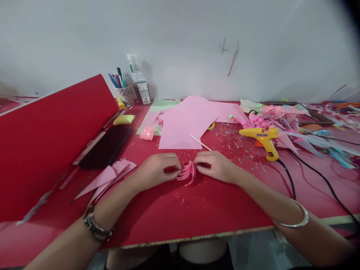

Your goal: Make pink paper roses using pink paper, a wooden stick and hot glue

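Observation:
Between my two hands is a small bundle of curved pink paper strips, fanned like a fringe, close above the red tabletop. My left hand is closed, thumb and fingertips pinching the bundle's left side. From the other side my right hand pinches its right edge, fingers curled. A thin pale stick slants up from behind my right hand across the pink paper sheets. Whether that hand touches the stick I cannot tell. Folded pink paper cones lie left of my left forearm.
A yellow glue gun with a lit light stands at right, its black cable running to the front edge. Behind it are pink craft pieces. A black phone, red board, pen cup and bottle are at left.

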{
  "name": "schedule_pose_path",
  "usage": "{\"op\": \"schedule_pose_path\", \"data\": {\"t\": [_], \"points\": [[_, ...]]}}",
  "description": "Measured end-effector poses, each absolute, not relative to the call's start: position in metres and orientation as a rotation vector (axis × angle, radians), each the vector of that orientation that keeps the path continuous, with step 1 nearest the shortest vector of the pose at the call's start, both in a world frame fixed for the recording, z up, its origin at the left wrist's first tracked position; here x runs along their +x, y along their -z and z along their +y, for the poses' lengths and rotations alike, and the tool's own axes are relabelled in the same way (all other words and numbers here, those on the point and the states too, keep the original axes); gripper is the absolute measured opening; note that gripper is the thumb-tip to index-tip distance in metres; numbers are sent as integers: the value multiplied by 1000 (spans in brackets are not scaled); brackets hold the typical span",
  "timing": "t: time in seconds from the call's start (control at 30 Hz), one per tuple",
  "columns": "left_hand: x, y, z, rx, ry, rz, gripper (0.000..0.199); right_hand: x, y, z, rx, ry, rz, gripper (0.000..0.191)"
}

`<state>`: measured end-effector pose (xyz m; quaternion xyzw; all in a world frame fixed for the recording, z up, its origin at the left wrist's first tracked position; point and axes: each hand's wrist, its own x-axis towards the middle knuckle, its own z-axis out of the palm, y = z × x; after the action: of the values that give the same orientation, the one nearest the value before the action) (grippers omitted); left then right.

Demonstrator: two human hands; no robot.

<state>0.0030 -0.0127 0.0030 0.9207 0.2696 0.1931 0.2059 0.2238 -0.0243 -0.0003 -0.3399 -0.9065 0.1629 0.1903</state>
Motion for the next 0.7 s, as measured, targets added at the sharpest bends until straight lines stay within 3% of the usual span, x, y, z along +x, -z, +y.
{"op": "schedule_pose_path", "data": {"t": [0.7], "points": [[5,-2,-16,2841,-551,794,16,220,2,-29,-995,-313,-2650,14]]}}
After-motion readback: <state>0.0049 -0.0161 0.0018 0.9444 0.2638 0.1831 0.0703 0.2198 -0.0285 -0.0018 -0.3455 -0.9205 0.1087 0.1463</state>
